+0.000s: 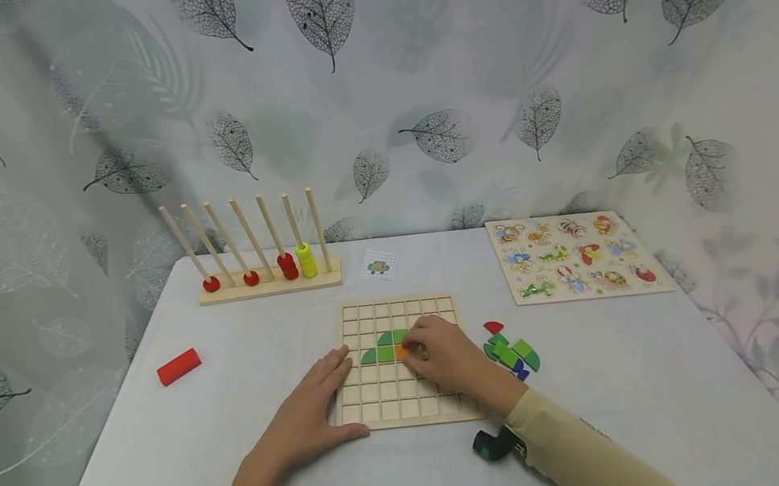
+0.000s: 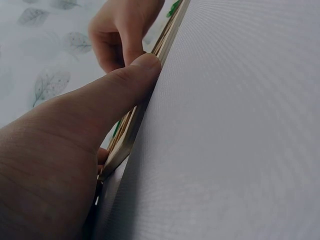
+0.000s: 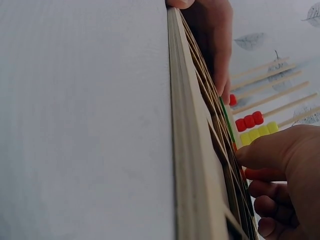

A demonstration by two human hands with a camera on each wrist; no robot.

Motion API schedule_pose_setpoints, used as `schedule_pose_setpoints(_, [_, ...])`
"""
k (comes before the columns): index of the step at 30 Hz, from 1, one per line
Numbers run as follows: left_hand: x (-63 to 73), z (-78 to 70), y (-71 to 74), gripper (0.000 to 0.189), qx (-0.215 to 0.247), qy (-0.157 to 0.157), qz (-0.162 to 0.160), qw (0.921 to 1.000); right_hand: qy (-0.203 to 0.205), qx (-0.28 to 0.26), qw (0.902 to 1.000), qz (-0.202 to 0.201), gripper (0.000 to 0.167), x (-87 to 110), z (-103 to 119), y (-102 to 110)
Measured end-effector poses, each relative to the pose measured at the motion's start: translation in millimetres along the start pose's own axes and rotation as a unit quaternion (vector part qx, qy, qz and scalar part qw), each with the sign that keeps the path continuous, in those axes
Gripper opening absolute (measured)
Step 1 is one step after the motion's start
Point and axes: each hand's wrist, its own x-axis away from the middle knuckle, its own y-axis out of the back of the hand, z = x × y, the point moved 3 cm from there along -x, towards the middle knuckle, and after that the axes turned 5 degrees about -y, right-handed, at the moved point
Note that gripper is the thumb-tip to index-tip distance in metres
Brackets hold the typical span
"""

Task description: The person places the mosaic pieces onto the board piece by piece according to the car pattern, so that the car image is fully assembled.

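A wooden grid board (image 1: pixel 411 420) lies on the white table, with several green tiles (image 1: pixel 384 354) set in its cells, some square and some rounded. My left hand (image 1: pixel 303 420) braces the board's left side and near corner, fingers extended and thumb along the front edge. Over the middle of the grid, my right hand (image 1: pixel 447 356) pinches a small orange tile (image 1: pixel 400 352) beside the green ones; the fingertips partly cover it. In the right wrist view, the curled fingers and thumb of the right hand (image 3: pixel 287 165) meet at the board's surface.
Loose green tiles (image 1: pixel 505 354), a red tile (image 1: pixel 493 327) and blue tiles (image 1: pixel 521 373) lie right of the board. Behind stand a peg rack (image 1: pixel 271 287) with beads and a small picture card (image 1: pixel 378 264). An insect puzzle board (image 1: pixel 574 257) lies back right, a red cylinder (image 1: pixel 179 367) left.
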Motion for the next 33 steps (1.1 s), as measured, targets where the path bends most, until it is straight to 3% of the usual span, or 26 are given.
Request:
schedule_pose_setpoints(19, [0.1, 0.5, 0.9, 0.114, 0.003, 0.002, 0.003, 1.0000, 0.001, -0.025, 0.9996, -0.009, 0.019, 0.0, 2, 13])
schedule_pose_setpoints(26, [-0.2, 0.7, 0.3, 0.114, 0.001, 0.004, 0.006, 1.0000, 0.008, -0.053, 0.9982, -0.025, 0.020, 3.2, 0, 26])
schedule_pose_setpoints(33, [-0.1, -0.9, 1.9, 0.114, -0.001, 0.003, 0.005, 1.0000, 0.026, -0.042, 0.9976, -0.049, 0.019, 6.3, -9, 33])
